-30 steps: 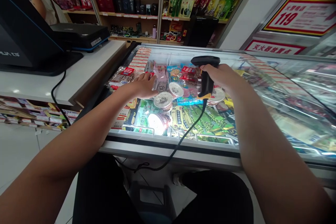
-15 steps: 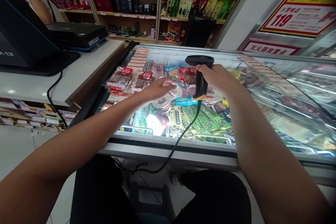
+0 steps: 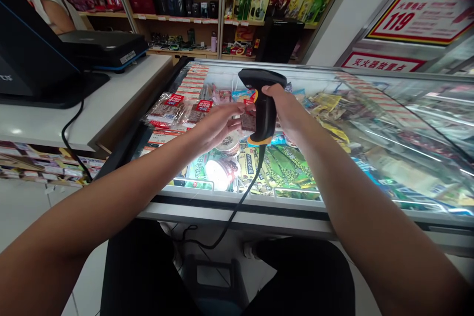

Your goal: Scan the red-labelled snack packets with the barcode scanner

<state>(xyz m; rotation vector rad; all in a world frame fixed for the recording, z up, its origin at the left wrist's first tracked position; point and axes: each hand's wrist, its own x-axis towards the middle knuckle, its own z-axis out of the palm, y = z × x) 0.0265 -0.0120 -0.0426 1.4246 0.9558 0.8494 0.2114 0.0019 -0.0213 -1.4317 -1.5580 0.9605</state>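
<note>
My right hand (image 3: 287, 106) is wrapped around the handle of a black barcode scanner (image 3: 265, 111) with yellow-orange trim, its cable hanging down. Just left of it, my left hand (image 3: 224, 121) has its fingers closed at the edge of a clear-wrapped brown snack pack (image 3: 249, 122) with a red label. The scanner hides part of that pack. Two similar packs (image 3: 166, 107) lie on the glass to the left. Below my left hand are round-lidded tubs (image 3: 218, 174) and green packets (image 3: 291, 165) in the chest freezer (image 3: 237, 210).
On the left, a white counter (image 3: 126, 94) carries a black screen (image 3: 33, 54) and a flat black device (image 3: 103, 47). Stocked shelves (image 3: 185, 22) stand behind, with a person (image 3: 52, 2) at the far left. A grey stool (image 3: 215, 286) is between my legs.
My right hand has carried the scanner left and slightly up. The brown pack has shifted left with it, now against my left fingers. The round tub lid under my left hand is now mostly hidden.
</note>
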